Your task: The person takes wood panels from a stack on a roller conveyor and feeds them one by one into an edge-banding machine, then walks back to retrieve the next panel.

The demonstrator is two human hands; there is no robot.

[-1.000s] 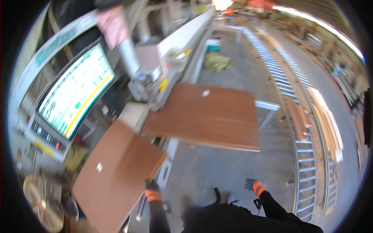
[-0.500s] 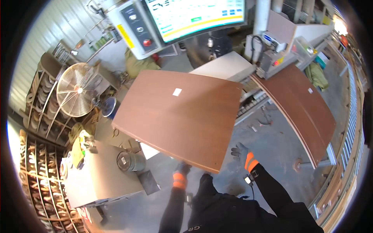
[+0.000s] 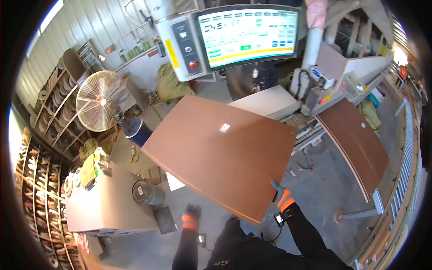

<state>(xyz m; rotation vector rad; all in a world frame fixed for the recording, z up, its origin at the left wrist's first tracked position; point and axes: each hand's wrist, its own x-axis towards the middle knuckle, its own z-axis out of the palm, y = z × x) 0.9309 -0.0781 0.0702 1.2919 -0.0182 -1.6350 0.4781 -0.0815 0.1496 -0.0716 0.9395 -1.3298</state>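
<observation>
A large brown wood-grain panel (image 3: 211, 157) with a small white label lies in front of me, its near corner reaching toward my body. My right hand (image 3: 282, 196), in a grey and orange glove, grips the panel's right edge near that corner. Its thumb rests on top, and the other fingers are mostly hidden. Apart from the panel, to the left of its near corner, my left hand (image 3: 192, 217) hangs over the floor in a matching glove. It holds nothing, and its fingers look loosely extended.
Another brown panel (image 3: 353, 144) lies on a roller conveyor at right. A screen (image 3: 249, 38) with a control box (image 3: 185, 47) stands ahead. Left are a fan (image 3: 101, 101), a blue bin (image 3: 137, 130), a lidded bucket (image 3: 150, 193), a cabinet (image 3: 112, 198) and racks (image 3: 42, 193) of coiled edging.
My left hand has come off the panel's near edge and moved left. My right hand, earlier apart with fingers spread, now grips the right edge. The view has shifted.
</observation>
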